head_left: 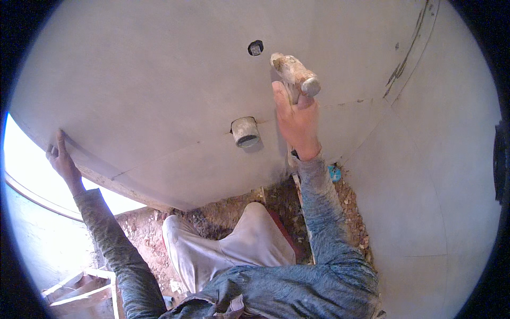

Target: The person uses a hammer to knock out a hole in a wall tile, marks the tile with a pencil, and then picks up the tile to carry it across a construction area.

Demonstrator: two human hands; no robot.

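My right hand (296, 123) is wrapped round the handle of a plaster-crusted, hammer-like tool (294, 73) with a pale crosspiece and rounded end, held against or close to the grey wall panel (175, 80). Left of that hand a short round pipe stub (244, 131) sticks out of the panel, and above is a small round hole (255, 48) with something inside. My left hand (66, 162) is open, index finger stretched up and touching the panel near its lower-left edge.
A bright opening with a curved rim (42, 198) lies at the left, a white frame (79, 284) below it. My bent knees are over rubble and dirt (135, 231). A blue scrap (333, 173) lies beside my right forearm. Another grey surface (414, 212) fills the right, with cracks.
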